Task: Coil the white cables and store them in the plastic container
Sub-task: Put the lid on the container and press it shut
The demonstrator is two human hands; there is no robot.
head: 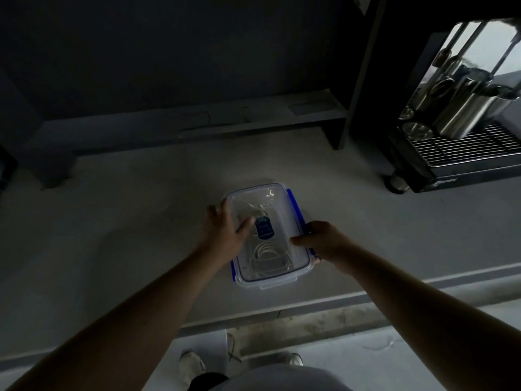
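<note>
At the bottom of the view, pale shoes (194, 364) are seen on the floor below the counter (127, 235) edge. Two bare forearms are extended over the pale counter to the plastic container (267, 235), which is set near the counter's middle with its clear lid (277, 211) on. The left hand (225, 231) is laid flat on the lid's left part, fingers spread and closed on nothing. The right hand (318, 241) is curled around the container's right edge, clamped at the blue latch (296, 210). White cables (267, 256) are visible through the lid, coiled inside the near half of the container. A dark blue label (264, 228) is stuck on the lid's centre. Farther off, at the right, a coffee machine (456, 136) with steel jugs (462, 114) on its grille is placed on the counter, well apart from the container. The back wall is in deep shadow.
</note>
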